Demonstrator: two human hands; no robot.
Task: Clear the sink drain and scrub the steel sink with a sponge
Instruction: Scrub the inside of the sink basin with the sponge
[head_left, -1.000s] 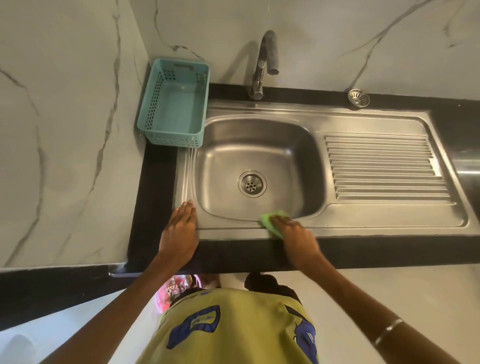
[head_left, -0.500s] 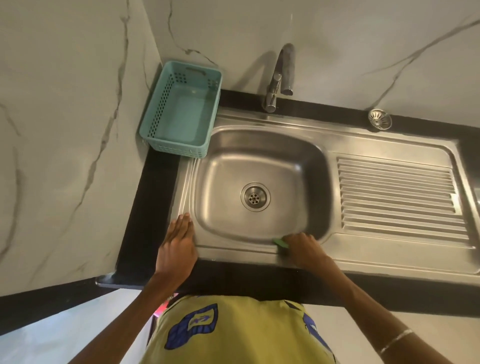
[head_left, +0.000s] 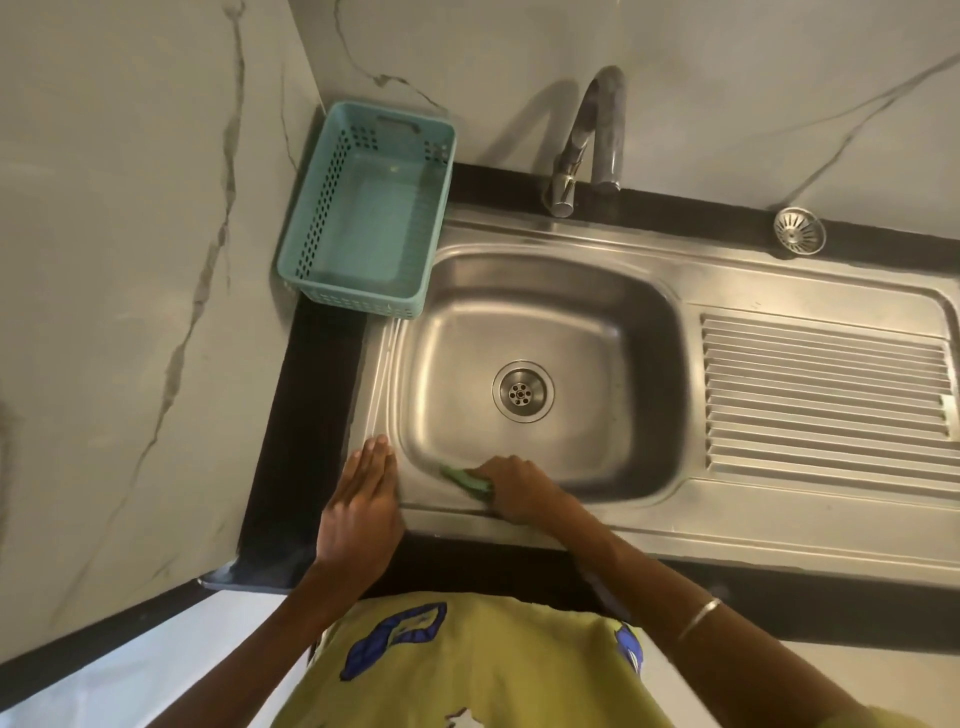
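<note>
Green and thin, the sponge (head_left: 466, 479) lies pressed against the near inner wall of the steel sink (head_left: 540, 322), close to the basin's near left corner. The right hand (head_left: 514, 488) covers its right end, fingers curled over it and gripping it against the metal; only the left part of the sponge shows past the knuckles. A thin bangle (head_left: 698, 618) sits on that forearm.

The left hand (head_left: 363, 499) lies flat, fingers straight and together, palm down on the sink's near left rim, holding nothing. Its fingertips point away from the person along the ridged left edge. The two hands are near each other, with the sponge between them and a narrow strip of rim separating the left hand from the sponge.

The drain (head_left: 523, 391) sits in the middle of the basin floor, well apart from the sponge, with bare steel all around it. To the right the ribbed draining board (head_left: 826, 395) stretches to the frame's edge. A loose strainer (head_left: 799, 230) rests on the black counter (head_left: 306, 415) behind it. The tap (head_left: 587, 140) stands at the back rim, and a teal basket (head_left: 366, 208) sits in the back left corner against the marble wall (head_left: 130, 260).
</note>
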